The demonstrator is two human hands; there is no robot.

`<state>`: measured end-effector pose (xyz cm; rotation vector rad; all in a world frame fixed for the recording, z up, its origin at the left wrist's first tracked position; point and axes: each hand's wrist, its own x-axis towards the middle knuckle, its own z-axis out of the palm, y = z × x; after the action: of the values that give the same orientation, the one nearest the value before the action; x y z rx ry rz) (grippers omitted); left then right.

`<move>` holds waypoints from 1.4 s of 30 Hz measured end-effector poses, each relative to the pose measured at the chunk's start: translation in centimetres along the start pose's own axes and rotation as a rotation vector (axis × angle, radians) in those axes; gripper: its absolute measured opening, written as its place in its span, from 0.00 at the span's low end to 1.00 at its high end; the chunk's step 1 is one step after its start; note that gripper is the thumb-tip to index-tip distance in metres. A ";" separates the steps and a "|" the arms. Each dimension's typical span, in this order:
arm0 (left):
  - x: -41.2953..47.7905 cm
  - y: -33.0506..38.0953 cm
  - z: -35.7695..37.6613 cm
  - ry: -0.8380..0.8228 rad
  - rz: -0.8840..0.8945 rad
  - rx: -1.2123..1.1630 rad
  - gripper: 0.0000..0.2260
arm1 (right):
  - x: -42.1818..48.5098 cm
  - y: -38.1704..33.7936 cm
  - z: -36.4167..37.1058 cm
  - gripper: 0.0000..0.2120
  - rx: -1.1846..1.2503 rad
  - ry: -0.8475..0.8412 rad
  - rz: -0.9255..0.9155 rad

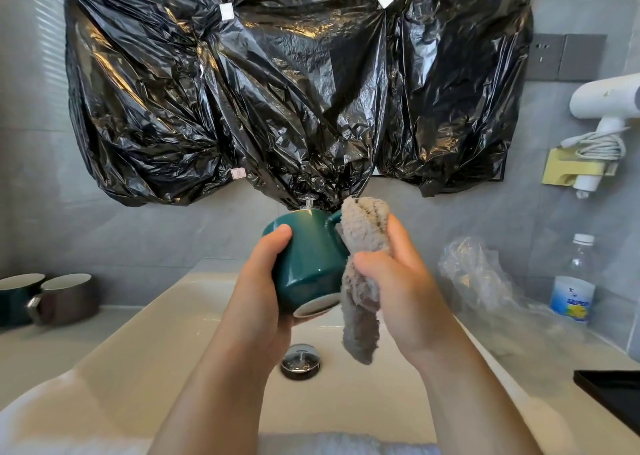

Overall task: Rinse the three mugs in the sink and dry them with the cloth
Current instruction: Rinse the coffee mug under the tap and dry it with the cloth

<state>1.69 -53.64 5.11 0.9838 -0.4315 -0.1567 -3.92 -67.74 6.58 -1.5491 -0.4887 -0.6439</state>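
Note:
Over the white sink [166, 343] my left hand [258, 281] grips a teal mug [310, 257], tilted with its base toward me and its mouth facing away. My right hand [398, 278] is closed on a grey fluffy cloth [362, 267], which presses against the mug's right side by the handle and hangs down below. On the counter at far left stand two more mugs, a teal mug [14, 298] and a dark brown mug [67, 297], both upright.
A chrome drain plug [300, 361] sits in the basin. Black plastic sheeting [277, 84] covers the wall and hides most of the tap. At right are crumpled clear plastic [478, 274], a water bottle [573, 281], a black tray [613, 395] and a wall-mounted hair dryer [602, 104].

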 end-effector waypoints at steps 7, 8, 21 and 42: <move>-0.2 0.2 0.4 0.005 0.156 0.186 0.32 | 0.3 0.9 0.1 0.08 -0.479 0.354 0.024; -0.2 0.2 0.4 0.005 0.176 0.204 0.32 | 0.4 0.9 0.1 0.04 -0.538 0.370 0.029; -0.4 0.0 0.6 0.057 0.184 0.274 0.30 | 0.2 0.0 -1.1 0.02 -0.723 0.236 0.205; -0.1 0.5 -0.2 -0.066 0.064 0.207 0.30 | 0.1 0.2 -1.3 0.21 0.135 0.019 0.066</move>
<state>1.68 -53.15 5.39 1.1687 -0.5469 -0.0881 -3.89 -69.04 6.55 -1.4250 -0.4557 -0.5634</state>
